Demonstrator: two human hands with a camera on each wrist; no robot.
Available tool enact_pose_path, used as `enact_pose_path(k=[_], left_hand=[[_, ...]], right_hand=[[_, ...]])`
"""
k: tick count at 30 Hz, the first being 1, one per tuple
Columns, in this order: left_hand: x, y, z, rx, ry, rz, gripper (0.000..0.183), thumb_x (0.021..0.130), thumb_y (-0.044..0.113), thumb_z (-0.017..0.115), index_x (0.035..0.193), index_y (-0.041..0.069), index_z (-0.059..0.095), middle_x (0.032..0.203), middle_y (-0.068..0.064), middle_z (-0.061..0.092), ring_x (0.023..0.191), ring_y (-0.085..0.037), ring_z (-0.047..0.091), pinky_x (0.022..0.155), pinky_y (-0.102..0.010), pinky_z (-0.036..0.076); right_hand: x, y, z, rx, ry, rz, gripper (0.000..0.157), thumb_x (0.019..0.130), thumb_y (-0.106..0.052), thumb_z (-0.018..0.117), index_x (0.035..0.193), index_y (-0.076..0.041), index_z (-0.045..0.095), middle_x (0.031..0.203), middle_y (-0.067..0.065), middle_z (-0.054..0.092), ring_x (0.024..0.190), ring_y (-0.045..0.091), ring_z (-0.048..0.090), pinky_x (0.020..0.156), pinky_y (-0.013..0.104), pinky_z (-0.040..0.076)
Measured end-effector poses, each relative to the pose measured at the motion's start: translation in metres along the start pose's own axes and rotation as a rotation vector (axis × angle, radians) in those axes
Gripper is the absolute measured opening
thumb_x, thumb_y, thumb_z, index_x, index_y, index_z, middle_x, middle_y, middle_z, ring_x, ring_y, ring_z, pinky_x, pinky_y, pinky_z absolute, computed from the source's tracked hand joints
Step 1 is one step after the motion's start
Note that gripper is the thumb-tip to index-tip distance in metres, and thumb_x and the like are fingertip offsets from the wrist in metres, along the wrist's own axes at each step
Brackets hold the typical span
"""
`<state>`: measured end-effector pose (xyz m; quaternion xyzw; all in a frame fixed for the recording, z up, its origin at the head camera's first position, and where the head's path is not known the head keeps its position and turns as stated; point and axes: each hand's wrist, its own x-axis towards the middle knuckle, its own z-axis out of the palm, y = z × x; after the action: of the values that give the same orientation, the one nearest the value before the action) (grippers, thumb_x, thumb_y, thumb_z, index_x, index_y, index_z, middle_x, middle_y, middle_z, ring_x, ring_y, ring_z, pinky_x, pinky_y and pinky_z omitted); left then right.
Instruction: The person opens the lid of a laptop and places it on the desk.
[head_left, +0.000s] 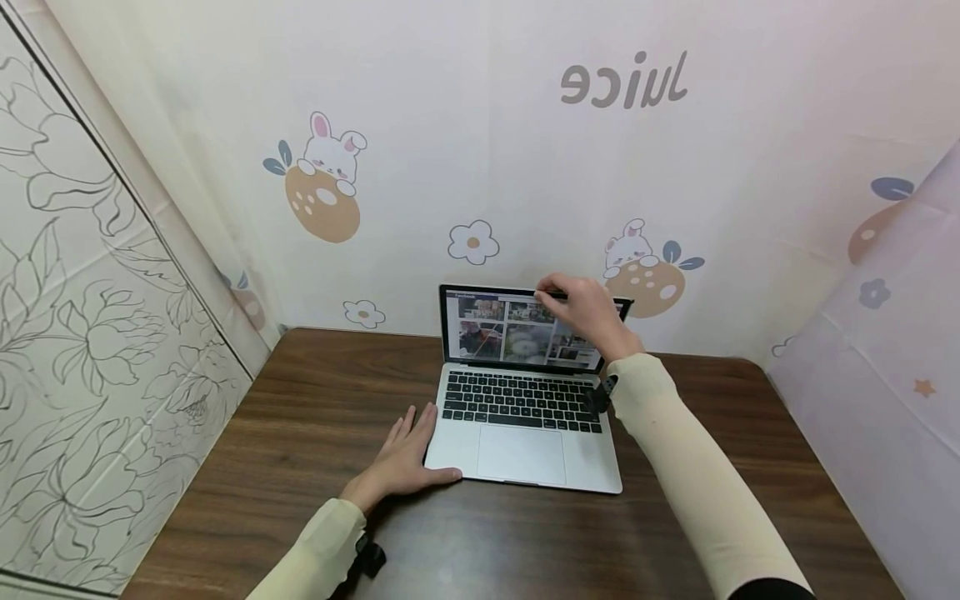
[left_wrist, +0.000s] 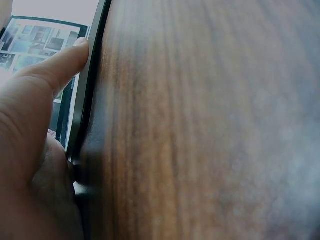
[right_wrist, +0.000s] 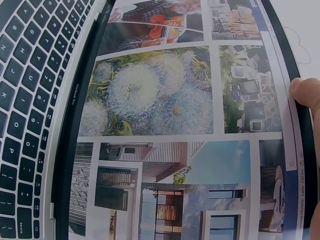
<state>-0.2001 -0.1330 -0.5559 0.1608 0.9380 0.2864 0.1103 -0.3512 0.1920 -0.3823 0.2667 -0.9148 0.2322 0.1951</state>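
Note:
A silver laptop point(head_left: 587, 458) lies unfolded on the wooden table, its lit screen point(head_left: 487, 340) raised and showing a page of several pictures. At the top edge of that screen, my right hand point(head_left: 588, 310) pinches the lid. Its thumb point(right_wrist: 306, 93) overlaps the front of the black bezel in the right wrist view, and the other fingers are mostly hidden behind. My left hand point(head_left: 403, 460) rests at the laptop's front left corner, fingers stretched along the left side. The left thumb point(left_wrist: 55, 72) lies along the front edge.
The brown wooden table point(head_left: 300, 433) extends to both sides of the laptop. Behind it hangs a pale printed curtain point(head_left: 420, 167), with another curtain fold point(head_left: 885, 400) on the right. A flower-patterned panel point(head_left: 97, 375) stands along the left.

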Motion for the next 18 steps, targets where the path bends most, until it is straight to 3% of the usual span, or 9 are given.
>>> enact_pose_path(k=[18], left_hand=[[-0.0009,0.0017,-0.0004,-0.018,0.014,0.000,0.126,0.079,0.078,0.068,0.165,0.004,0.014,0.173,-0.013,0.013,0.160,-0.039,0.002,0.128,-0.058,0.003]], right_hand=[[0.0044,0.0004,0.0021,-0.026,-0.004,0.022,0.019,0.103,-0.026,0.066,0.113,-0.012,0.074,0.107,0.009,0.079,0.085,0.026,0.075,0.075,0.047,0.060]])
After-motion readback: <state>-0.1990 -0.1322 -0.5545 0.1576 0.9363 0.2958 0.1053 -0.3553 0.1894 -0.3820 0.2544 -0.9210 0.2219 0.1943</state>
